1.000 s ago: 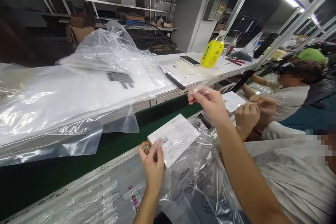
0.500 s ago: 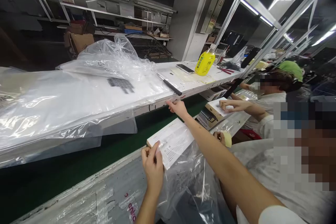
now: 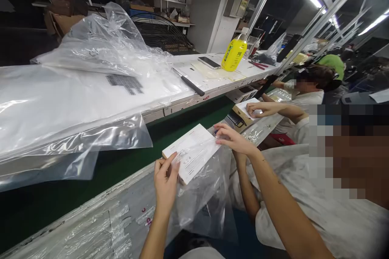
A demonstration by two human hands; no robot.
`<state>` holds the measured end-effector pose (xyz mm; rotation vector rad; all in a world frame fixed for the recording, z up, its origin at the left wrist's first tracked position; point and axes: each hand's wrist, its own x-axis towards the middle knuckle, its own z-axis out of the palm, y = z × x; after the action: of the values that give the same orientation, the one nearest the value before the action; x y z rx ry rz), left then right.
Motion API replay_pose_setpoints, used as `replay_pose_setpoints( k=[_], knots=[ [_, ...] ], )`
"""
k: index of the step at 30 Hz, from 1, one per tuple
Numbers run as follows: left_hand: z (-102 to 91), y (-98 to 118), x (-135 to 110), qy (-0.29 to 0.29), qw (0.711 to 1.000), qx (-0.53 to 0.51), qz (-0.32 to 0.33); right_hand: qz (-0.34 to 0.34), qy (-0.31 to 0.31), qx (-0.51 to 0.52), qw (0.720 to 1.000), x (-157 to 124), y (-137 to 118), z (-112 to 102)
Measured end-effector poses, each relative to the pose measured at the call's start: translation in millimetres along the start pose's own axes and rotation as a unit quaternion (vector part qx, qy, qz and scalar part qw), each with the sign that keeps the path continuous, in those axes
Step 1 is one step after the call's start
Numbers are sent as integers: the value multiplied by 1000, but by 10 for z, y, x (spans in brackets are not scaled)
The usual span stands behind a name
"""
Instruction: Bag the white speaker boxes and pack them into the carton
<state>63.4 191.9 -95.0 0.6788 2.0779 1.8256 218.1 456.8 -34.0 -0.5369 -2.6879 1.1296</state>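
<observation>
The white box [image 3: 192, 154] is sitting at a slant over the grey bench [image 3: 100, 212]; what is supporting it underneath is not showing. A clear plastic bag [image 3: 209, 206] is hanging in folds off the box's right and near sides, and some film is lying across its top. Whether the box is lying fully inside the bag cannot be told. The left hand [image 3: 165, 174] is gripping the box's left corner. The right hand [image 3: 232, 139] is bending its fingers at the box's right end, apparently pinching film; the fingertip contact is not showing clearly. Beyond the box, to the right, a co-worker's hand [image 3: 263, 109] is touching another carton [image 3: 241, 116]. In judgement, the step in hand is handling the film about the box; the next move is seemingly calling for a steady left grip and a light, even pull.
</observation>
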Motion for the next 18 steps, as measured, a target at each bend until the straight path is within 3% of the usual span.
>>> replay_pose_setpoints(
  k=[2,5,9,11,14,18],
  knots=[
    [-6,8,-51,-10,1000,7,2,16,16,58,998,71,158,63],
    [66,-44,-237,2,1000,-5,-24,26,16,111,993,495,271,173],
    [287,-142,-622,76,986,-84,-123,-1,-35,148,988,1217,190,283],
    [367,-145,-701,97,974,-128,-157,-18,-73,164,984,1463,117,328],
    [335,-115,-478,168,967,-94,-165,-12,-138,197,971,1657,51,398],
    [46,-152,189,261,959,-30,-106,61,-171,229,956,1724,53,526]
  ],
)
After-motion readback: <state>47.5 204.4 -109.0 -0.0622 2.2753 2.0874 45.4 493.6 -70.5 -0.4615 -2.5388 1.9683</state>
